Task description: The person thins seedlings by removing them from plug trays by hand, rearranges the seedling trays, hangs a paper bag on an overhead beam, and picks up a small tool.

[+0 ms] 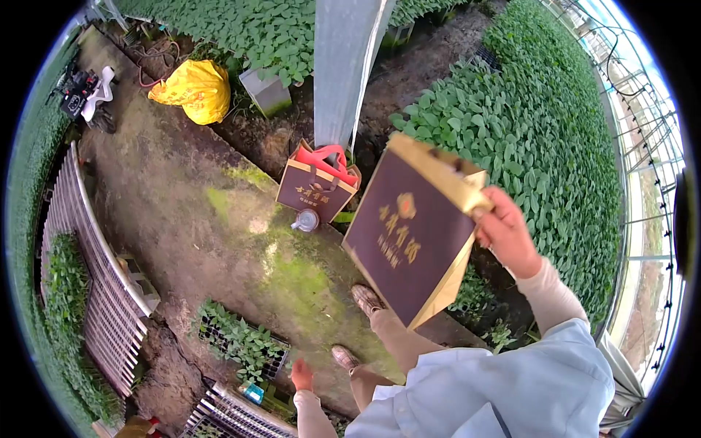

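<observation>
My right hand (505, 232) grips the upper edge of a dark brown paper bag (409, 233) with gold trim and gold lettering, held tilted in the air. My left hand (301, 375) hangs low near a seedling tray (244, 343), its fingers small and partly hidden, so its grip is unclear. On the path, against the foot of a grey post (343, 73), stands a similar brown bag (307, 191) with red material at its top. A clear jar or cup (307, 220) sits right beside that bag.
A yellow sack (201, 91) lies at the path's upper edge beside a grey block (265, 91). Dense green plants (540, 139) fill the right side. A slatted rack (95, 285) runs along the left. A white and black vehicle (91, 95) stands at the upper left.
</observation>
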The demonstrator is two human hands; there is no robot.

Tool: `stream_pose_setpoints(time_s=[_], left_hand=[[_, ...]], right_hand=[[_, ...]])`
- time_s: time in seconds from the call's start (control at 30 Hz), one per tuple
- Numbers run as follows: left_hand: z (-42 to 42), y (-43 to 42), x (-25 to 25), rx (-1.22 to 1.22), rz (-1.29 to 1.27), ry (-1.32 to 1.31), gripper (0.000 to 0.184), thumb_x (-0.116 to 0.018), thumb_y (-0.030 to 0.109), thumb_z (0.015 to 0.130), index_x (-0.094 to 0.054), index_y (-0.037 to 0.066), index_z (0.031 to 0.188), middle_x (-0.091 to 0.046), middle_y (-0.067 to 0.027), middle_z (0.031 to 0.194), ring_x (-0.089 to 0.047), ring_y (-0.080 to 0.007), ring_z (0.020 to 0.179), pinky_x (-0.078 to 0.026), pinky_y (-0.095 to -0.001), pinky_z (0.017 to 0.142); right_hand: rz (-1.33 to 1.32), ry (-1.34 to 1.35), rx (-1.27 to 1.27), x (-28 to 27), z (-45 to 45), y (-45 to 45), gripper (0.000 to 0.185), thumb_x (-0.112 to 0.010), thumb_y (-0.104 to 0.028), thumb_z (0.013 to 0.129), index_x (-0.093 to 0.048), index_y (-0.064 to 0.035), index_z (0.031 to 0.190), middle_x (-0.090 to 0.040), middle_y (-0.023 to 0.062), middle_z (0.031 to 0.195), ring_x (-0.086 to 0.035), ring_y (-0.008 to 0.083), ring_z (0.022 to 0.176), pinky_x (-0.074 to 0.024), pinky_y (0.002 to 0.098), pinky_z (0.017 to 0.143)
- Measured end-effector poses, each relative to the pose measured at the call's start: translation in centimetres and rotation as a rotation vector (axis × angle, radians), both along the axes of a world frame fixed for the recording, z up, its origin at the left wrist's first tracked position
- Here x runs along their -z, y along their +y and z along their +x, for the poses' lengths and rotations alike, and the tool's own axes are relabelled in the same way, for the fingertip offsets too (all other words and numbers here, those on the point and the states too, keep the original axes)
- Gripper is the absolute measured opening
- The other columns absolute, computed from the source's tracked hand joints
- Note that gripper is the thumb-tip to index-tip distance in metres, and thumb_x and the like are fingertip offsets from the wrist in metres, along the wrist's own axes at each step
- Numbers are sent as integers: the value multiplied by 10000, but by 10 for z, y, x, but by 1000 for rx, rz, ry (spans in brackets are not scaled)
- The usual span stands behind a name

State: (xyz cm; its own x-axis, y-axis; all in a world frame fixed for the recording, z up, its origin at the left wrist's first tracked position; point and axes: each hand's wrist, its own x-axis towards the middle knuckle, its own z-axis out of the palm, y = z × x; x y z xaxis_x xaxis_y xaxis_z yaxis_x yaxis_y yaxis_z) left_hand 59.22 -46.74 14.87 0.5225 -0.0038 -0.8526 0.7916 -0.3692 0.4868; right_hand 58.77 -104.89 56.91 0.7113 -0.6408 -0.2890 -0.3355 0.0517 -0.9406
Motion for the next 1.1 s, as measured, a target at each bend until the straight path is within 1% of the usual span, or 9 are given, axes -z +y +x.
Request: stream_pose_setpoints(time_s=[0.27, 0.3, 0.4, 0.47, 0.6, 0.7, 0.77, 0.87, 1.1], left_hand=[[11, 4, 0, 250, 105, -326, 44, -575, 172, 902, -601, 144, 924, -513, 39, 716, -477, -81, 607, -375, -271, 478], [18, -2, -8, 327, 279, -232, 198, -625, 201, 889, -665, 79, 1040, -697, -72, 932, -642, -193, 868, -504, -337, 791], [28, -6, -8, -16, -25, -93, 436, -521, 291, 982, -528, 39, 1337, -605, -119, 1271, -560, -343, 1157, -432, -426, 1001], [54, -43, -77, 583, 306, -450, 401, -527, 279, 981, -567, 11, 1277, -611, -128, 1258, -562, -310, 1162, -432, -392, 989], [122, -133, -68, 334, -78, -782, 376, -555, 238, 970, -565, 38, 1288, -595, -166, 1277, -563, -333, 1152, -411, -450, 1008], [179, -243, -195, 179, -344, -1019, 270, -563, 235, 965, -624, 17, 1113, -649, -58, 1000, -597, -166, 948, -478, -315, 853], [207, -293, -302, 100, -697, -841, 374, -571, 209, 972, -544, -29, 1259, -602, -107, 1185, -560, -165, 1095, -421, -306, 974], [236, -339, -421, 213, -886, -853, 474, -440, 379, 1023, -509, 33, 1340, -607, -74, 1226, -546, -150, 1134, -413, -298, 911], [278, -360, -544, 667, -1331, -570, 789, -297, 642, 970, -409, -11, 1399, -512, -149, 1369, -509, -244, 1227, -371, -382, 1058]], right_hand=[[-631, -224, 150, -88, 44, -69, 144, -509, -85, 966, -558, -22, 1086, -497, -39, 696, -439, 28, 566, -356, 199, 491], [-654, -203, 170, -98, 48, -71, 142, -508, -95, 968, -553, -27, 1084, -493, -41, 692, -437, 28, 558, -351, 199, 489], [-715, -306, 201, -109, 42, -71, 42, -491, -40, 962, -514, -51, 995, -432, -61, 706, -380, 15, 578, -317, 194, 491], [-828, -230, 193, -124, 22, -70, 52, -501, -21, 941, -518, -20, 991, -441, -10, 708, -400, 67, 586, -356, 247, 518], [-1415, -169, 5, -201, -21, -45, 89, -523, 37, 856, -552, 8, 936, -475, 121, 735, -468, 247, 604, -391, 332, 561], [-1484, -137, -15, -259, -55, -31, 108, -542, 47, 810, -561, 12, 910, -496, 140, 744, -488, 305, 614, -402, 359, 558], [-1532, -157, -55, -288, -71, -25, 116, -551, 46, 791, -565, 9, 900, -503, 137, 741, -501, 306, 621, -409, 363, 559], [-1592, -174, -152, -327, -90, -12, 118, -565, 39, 762, -577, -2, 872, -523, 127, 730, -529, 301, 631, -426, 362, 558], [-1560, -146, -339, -364, -95, 33, 128, -596, 16, 771, -605, -32, 889, -545, 96, 725, -548, 254, 591, -432, 330, 503]])
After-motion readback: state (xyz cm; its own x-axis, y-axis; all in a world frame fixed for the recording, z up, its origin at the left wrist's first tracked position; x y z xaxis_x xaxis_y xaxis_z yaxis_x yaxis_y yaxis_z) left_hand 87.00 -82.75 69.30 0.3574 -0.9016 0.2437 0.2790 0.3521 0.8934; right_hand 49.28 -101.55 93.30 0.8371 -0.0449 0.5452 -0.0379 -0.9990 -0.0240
